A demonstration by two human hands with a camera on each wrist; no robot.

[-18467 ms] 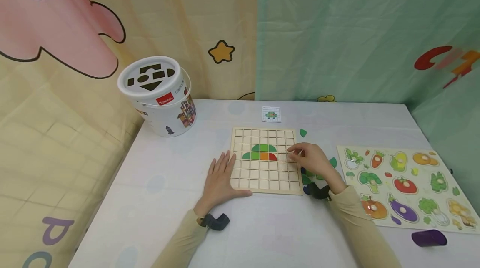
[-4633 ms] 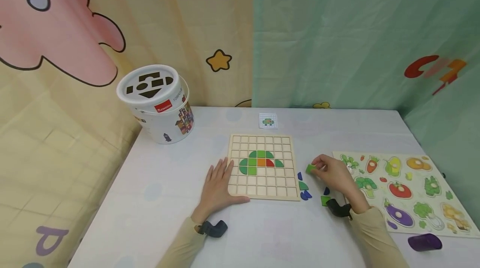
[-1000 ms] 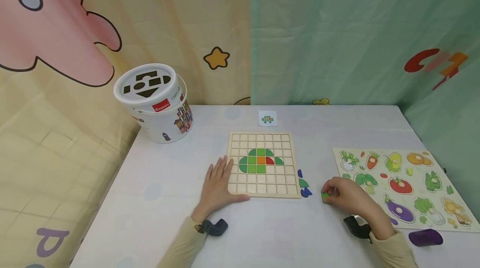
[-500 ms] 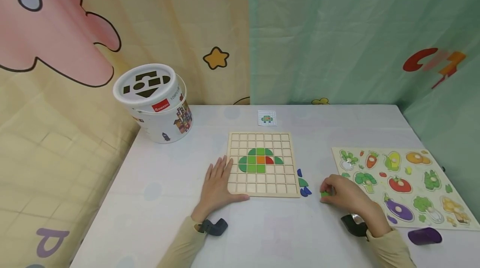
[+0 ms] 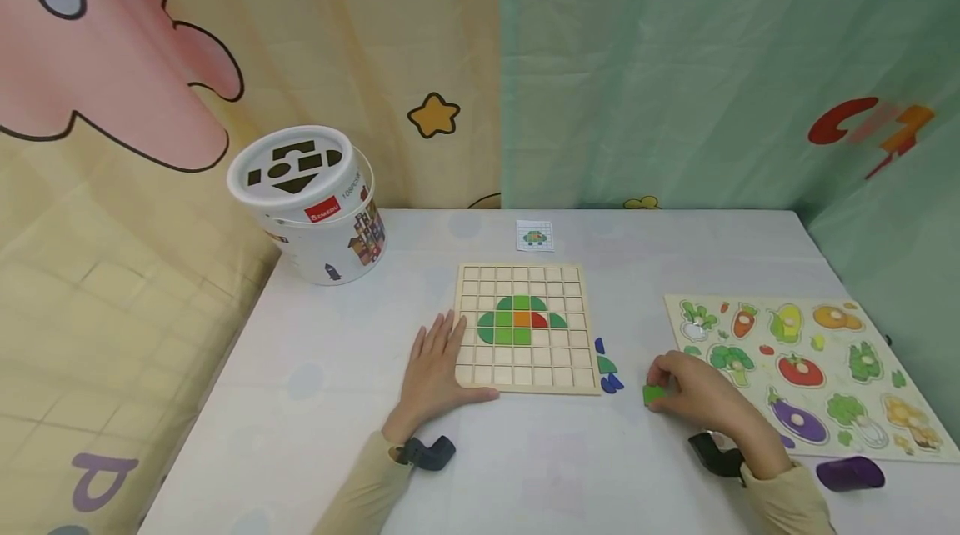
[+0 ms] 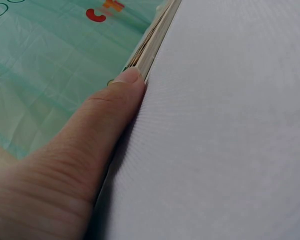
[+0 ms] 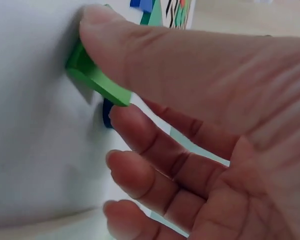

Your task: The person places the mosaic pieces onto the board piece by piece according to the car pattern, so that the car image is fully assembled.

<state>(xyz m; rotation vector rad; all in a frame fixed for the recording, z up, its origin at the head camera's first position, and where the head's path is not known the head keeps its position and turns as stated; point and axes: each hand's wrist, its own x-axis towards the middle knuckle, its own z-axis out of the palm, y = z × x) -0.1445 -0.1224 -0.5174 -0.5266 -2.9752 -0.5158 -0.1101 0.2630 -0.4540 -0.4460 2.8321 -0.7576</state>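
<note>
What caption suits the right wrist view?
Right hand pinches a green square tile above the white table.

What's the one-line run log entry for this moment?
left hand: flat, steadying grid board | right hand: grip pinching green tile on table | spare blue tiles beside board

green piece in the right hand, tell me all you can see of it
The green piece is a small flat tile, bright green with a painted, wood-like look and straight edges. The right hand pinches it between thumb and fingers, tilted, low over the white table, right of the grid board. A blue piece lies under it.
</note>
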